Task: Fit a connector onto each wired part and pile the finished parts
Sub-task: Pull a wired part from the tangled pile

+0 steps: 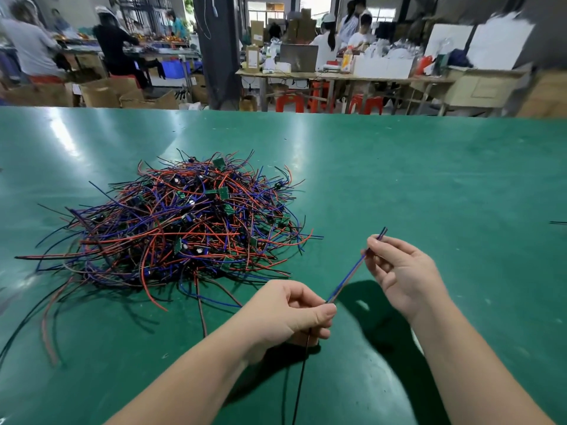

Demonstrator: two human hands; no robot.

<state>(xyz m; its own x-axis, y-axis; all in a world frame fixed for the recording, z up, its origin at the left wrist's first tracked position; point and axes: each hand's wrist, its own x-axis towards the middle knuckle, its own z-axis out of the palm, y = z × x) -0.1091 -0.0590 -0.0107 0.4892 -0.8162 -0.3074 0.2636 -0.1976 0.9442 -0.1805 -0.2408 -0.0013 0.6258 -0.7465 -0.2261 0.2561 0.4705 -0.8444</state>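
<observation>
1. Above the desk, the grip of the left hand pinches the wire pair at its lower end.
2. The right hand pinches its upper end.
3. The tangled pile lies left, apart.

Glossy green table mat reflects light; the wire pile wears smooth plastic insulation.

The left hand pinches the lower end of a blue-and-red wire pair. The right hand pinches it near its upper tips, so it runs straight between the two sets of fingers. A black lead trails below the left fingers. Beyond them and to their left, a pile of wired parts lies on the green counter.
</observation>
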